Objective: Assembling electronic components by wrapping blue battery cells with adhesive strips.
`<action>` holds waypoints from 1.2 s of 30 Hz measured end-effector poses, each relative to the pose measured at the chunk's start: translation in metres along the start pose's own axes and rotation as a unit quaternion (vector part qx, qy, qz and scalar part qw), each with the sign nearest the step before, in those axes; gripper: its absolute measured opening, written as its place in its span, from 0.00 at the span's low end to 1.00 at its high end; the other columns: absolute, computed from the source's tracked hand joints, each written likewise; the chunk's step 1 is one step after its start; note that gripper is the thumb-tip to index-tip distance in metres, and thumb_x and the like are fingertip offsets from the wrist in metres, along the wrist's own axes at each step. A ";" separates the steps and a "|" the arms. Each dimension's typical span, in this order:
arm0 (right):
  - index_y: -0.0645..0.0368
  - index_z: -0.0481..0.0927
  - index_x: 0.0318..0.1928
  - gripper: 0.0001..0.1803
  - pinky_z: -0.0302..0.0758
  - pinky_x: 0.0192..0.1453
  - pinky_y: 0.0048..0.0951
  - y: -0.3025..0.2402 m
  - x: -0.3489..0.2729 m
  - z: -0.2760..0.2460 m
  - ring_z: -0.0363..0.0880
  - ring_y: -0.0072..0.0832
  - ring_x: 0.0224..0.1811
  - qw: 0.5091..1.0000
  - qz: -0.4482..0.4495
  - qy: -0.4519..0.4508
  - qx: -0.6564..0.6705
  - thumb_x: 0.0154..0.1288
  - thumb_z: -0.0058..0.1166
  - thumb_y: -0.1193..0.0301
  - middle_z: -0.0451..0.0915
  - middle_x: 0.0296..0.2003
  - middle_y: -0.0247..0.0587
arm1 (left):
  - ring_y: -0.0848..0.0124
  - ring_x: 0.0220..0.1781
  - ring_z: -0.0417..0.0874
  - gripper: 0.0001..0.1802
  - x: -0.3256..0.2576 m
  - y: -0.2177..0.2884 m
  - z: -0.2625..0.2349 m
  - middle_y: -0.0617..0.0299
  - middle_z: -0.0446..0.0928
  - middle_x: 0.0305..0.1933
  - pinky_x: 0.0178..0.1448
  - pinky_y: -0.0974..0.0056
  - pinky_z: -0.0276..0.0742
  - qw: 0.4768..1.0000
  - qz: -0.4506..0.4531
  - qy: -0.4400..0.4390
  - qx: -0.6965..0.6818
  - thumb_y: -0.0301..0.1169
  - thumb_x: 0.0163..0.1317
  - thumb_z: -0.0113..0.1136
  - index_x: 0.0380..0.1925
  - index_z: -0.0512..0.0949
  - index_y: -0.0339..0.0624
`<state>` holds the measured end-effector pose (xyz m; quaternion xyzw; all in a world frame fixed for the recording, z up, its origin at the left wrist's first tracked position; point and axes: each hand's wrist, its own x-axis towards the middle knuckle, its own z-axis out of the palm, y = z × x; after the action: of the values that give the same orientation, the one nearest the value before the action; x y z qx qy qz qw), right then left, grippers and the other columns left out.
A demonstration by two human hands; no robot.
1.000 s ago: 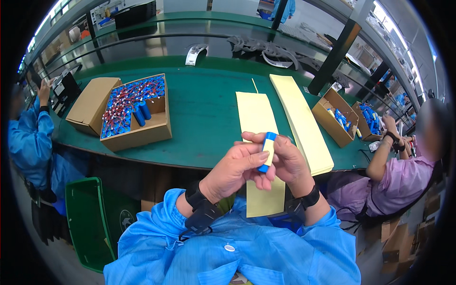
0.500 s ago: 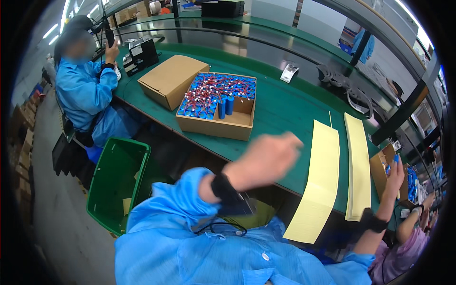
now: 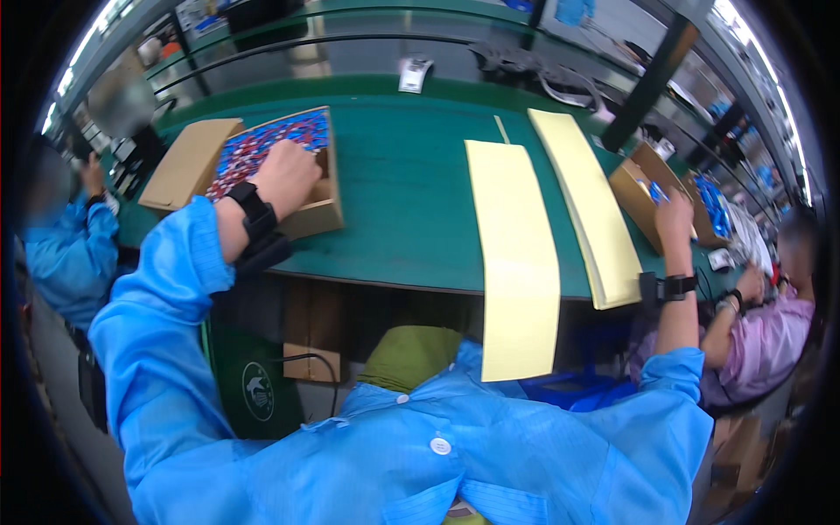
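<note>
My left hand (image 3: 287, 179) is over the front part of an open cardboard box (image 3: 317, 220), fingers curled down. Whatever it may hold is hidden behind the knuckles. Rows of blue cylindrical battery cells (image 3: 302, 129) with red wires and white connectors fill much of this box. On the right, my right hand (image 3: 675, 220) is at the front of a smaller open cardboard box (image 3: 632, 188). A blue battery cell (image 3: 656, 192) shows at its closed fingertips, slightly blurred. More blue cells (image 3: 713, 208) lie in a box just beyond that hand.
Two long pale yellow sheets or stacks (image 3: 518, 262) (image 3: 584, 210) lie between my hands, the nearer overhanging the green table (image 3: 402, 192). A closed carton (image 3: 188, 166) adjoins the left box. A green bin (image 3: 254, 385) stands below. Co-workers (image 3: 66, 254) (image 3: 744, 324) sit on both sides.
My left hand has moved left from the table's middle to above the box of cells. My right hand has lowered beside the right-hand box. The whole view has turned.
</note>
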<state>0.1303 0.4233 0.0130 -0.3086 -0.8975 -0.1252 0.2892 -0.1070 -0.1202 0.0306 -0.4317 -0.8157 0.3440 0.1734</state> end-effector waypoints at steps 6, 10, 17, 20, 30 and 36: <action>0.64 0.79 0.43 0.13 0.75 0.46 0.30 -0.137 -0.050 -0.070 0.80 0.39 0.40 0.886 -0.113 -0.182 0.412 0.57 0.55 0.74 0.81 0.37 0.50 | 0.59 0.30 0.82 0.04 0.001 -0.013 -0.007 0.55 0.79 0.23 0.34 0.58 0.76 0.996 0.032 -0.023 -0.086 0.28 0.46 0.58 0.19 0.81 0.43; 0.63 0.79 0.43 0.13 0.75 0.46 0.30 -0.159 -0.090 -0.088 0.80 0.37 0.39 0.822 -0.127 -0.310 0.460 0.56 0.56 0.73 0.81 0.36 0.48 | 0.52 0.25 0.76 0.10 -0.016 -0.028 -0.054 0.47 0.71 0.21 0.31 0.54 0.69 0.921 -0.151 0.222 -0.282 0.30 0.52 0.57 0.28 0.68 0.36; 0.59 0.73 0.47 0.22 0.72 0.51 0.35 -0.144 -0.115 -0.111 0.73 0.39 0.48 0.862 -0.192 -0.349 0.312 0.49 0.62 0.72 0.72 0.43 0.44 | 0.80 0.28 0.76 0.10 -0.049 0.049 -0.097 0.64 0.76 0.29 0.34 0.75 0.70 0.456 -0.177 0.174 -0.855 0.30 0.57 0.60 0.36 0.73 0.40; 0.59 0.71 0.46 0.24 0.71 0.50 0.36 -0.146 -0.125 -0.105 0.72 0.42 0.48 0.867 -0.202 -0.337 0.306 0.47 0.64 0.73 0.70 0.44 0.44 | 0.79 0.30 0.76 0.12 -0.026 0.103 -0.098 0.65 0.75 0.30 0.37 0.74 0.70 0.334 -0.115 0.087 -0.931 0.33 0.62 0.55 0.42 0.73 0.38; 0.59 0.68 0.40 0.27 0.70 0.46 0.36 -0.139 -0.114 -0.087 0.72 0.43 0.44 0.849 -0.207 -0.387 0.295 0.41 0.69 0.67 0.70 0.39 0.44 | 0.74 0.40 0.79 0.14 0.063 0.218 -0.120 0.59 0.76 0.37 0.46 0.70 0.75 0.290 0.023 -0.023 -0.956 0.37 0.69 0.46 0.42 0.71 0.35; 0.59 0.69 0.37 0.25 0.70 0.45 0.36 -0.136 -0.107 -0.084 0.72 0.41 0.42 0.833 -0.209 -0.410 0.306 0.42 0.69 0.64 0.70 0.37 0.44 | 0.75 0.38 0.80 0.14 0.066 0.224 -0.120 0.59 0.77 0.35 0.44 0.72 0.76 0.317 -0.008 -0.002 -0.948 0.37 0.68 0.48 0.40 0.71 0.34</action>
<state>0.1514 0.2323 0.0103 -0.0324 -0.9693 0.2364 -0.0586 0.0556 0.0712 -0.0452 -0.2939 -0.5889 -0.6648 -0.3533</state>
